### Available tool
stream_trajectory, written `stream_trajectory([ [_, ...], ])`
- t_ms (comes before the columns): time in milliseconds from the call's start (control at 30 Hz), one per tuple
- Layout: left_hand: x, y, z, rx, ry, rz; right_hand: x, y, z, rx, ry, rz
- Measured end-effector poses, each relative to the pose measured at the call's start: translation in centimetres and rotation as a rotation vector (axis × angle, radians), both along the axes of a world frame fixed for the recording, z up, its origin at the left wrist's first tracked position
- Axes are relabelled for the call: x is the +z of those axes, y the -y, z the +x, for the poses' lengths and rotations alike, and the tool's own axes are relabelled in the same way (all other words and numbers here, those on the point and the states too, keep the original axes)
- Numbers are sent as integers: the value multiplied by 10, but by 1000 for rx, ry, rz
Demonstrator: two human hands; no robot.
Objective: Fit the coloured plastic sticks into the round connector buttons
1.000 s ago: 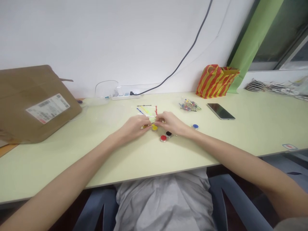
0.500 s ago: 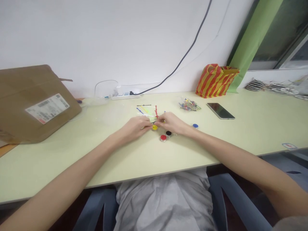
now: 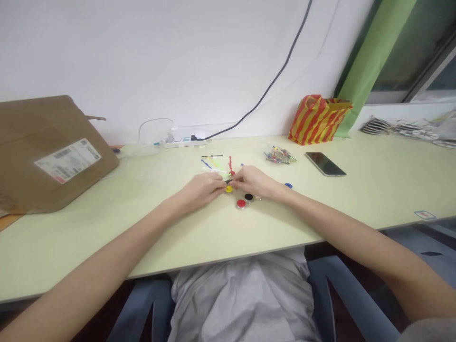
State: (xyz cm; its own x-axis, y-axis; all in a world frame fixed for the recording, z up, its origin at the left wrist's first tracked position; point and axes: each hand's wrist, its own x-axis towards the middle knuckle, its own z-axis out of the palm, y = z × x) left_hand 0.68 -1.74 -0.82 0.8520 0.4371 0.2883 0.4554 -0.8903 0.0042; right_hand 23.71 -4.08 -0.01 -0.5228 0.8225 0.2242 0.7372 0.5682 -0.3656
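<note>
Your left hand (image 3: 204, 189) and right hand (image 3: 253, 183) closed, fingertips pinching small dark piece (image 3: 228, 181) just beyond yellow disc (image 3: 229, 189); whether joined, cannot tell. Red disc (image 3: 241, 204), black disc (image 3: 248, 197) unheld on table (image 3: 199, 232). Coloured sticks (image 3: 230, 164) already out; more left in clear bag (image 3: 280, 156).

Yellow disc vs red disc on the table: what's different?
Colour: the yellow disc has a yellow top, the red disc a red one.
Hands: yellow sits right by the fingertips of the left hand and right hand; red lies apart from both.
Place: red is nearer the table's front edge, beside the black disc; yellow is farther back.
Shared: both are small and round.
</note>
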Motion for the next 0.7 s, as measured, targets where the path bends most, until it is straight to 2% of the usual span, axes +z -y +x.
stream_trajectory([
  [167, 1, 8, 8, -24, -113, 157, -3, -3, -6, -5, 249, 175],
  [300, 5, 13, 13, -23, -239, 216, -7, 2, -18, -13, 405, 234],
  [400, 6, 11, 11, -5, -268, 217, -9, 3, -22, -29, 389, 236],
  [533, 6, 5, 4, -11, -195, 175, -6, -1, -16, -24, 261, 214],
  [700, 5, 3, 2, -6, -106, 135, -3, -6, -8, 119, 141, 230],
])
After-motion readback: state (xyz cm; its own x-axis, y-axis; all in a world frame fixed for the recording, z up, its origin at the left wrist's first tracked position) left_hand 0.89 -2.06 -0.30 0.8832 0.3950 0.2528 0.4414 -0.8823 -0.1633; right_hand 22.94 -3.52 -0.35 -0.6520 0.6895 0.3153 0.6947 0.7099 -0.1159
